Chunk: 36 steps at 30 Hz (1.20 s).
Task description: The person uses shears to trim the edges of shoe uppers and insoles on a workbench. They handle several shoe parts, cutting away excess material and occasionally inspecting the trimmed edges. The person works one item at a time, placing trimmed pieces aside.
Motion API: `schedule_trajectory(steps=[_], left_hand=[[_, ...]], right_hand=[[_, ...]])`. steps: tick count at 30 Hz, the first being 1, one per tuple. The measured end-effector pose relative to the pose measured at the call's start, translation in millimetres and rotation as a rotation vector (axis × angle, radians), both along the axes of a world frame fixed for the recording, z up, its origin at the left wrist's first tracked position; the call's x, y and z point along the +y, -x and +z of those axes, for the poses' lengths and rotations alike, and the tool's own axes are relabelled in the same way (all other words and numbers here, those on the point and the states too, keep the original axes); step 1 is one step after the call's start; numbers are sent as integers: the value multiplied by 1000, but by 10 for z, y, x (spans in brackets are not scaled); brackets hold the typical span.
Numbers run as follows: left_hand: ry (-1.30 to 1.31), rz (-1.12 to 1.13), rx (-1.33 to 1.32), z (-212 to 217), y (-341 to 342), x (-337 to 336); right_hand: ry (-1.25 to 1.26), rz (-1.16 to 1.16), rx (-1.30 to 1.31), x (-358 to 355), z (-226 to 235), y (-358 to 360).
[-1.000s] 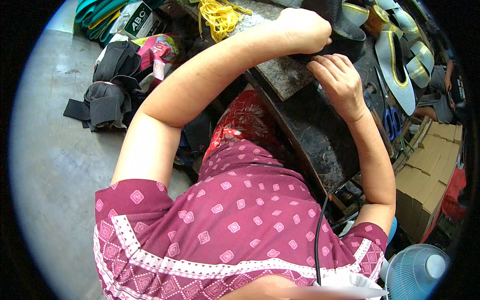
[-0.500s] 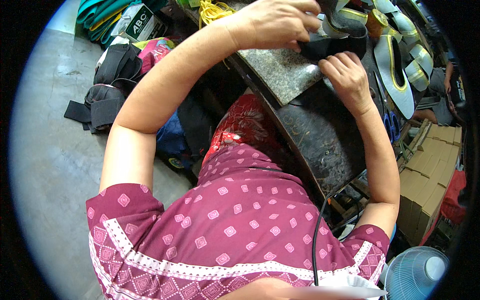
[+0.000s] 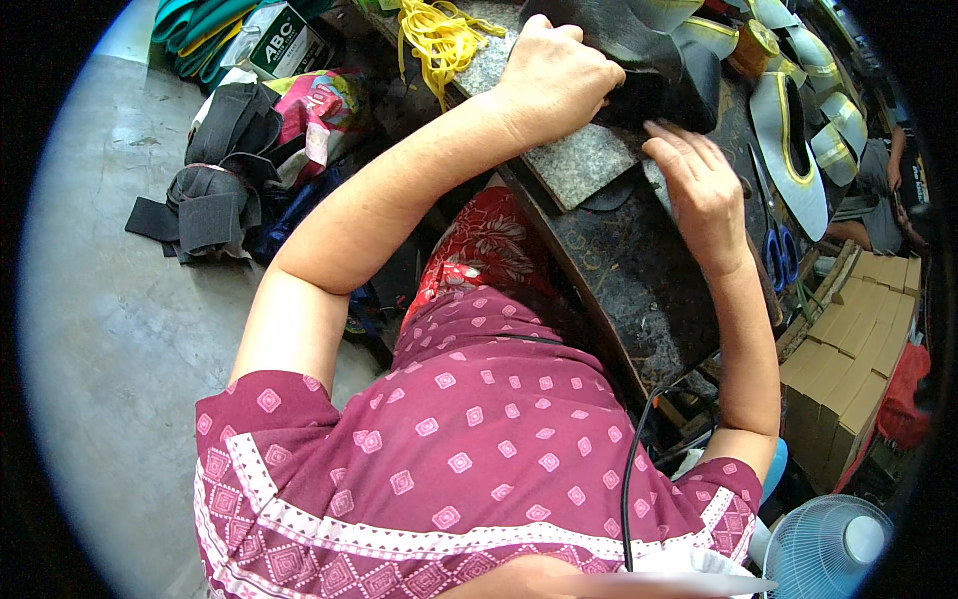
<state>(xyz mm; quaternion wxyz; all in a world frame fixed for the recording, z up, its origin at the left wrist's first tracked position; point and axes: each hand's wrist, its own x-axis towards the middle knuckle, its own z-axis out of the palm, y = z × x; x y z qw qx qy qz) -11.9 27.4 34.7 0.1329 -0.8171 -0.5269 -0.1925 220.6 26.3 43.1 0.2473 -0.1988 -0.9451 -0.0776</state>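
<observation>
A black leather-like shoe piece [image 3: 639, 45] is lifted and folded over the speckled stone slab [image 3: 584, 165] on the dark workbench. My left hand [image 3: 559, 80] is closed on its near left edge, knuckles up. Close to the piece's lower right corner, my right hand [image 3: 702, 195] is open, its fingers loosely stretched; whether the fingertips touch the piece I cannot tell. To the right lie light grey shoe uppers [image 3: 810, 205] edged in yellow.
Yellow strips [image 3: 439, 45] lie left of the slab. Blue-handled scissors [image 3: 780, 255] are at the bench's right. Cardboard boxes [image 3: 848, 329] and a fan [image 3: 828, 549] stand right. Black bands [image 3: 215, 180] lie at the left. Part of another person [image 3: 878, 180] shows far right.
My left hand has come down and nearer, now gripping the black piece, which is raised and turned. My right hand has moved slightly down, its fingers straighter. More of the yellow strips shows.
</observation>
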Motion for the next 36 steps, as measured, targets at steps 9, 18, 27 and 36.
schedule_trajectory(steps=[9,18,27,36], left_hand=[[-182,-140,-90,254,220,-186],[-291,-161,-23,-35,-7,-8],[-101,49,-139,-82,-33,59],[-319,-348,58,189,262,-119]], right_hand=[[63,-34,-13,74,-82,95],[210,-245,-109,129,29,-228],[266,-54,10,23,-73,3],[252,-70,32,99,-105,50]])
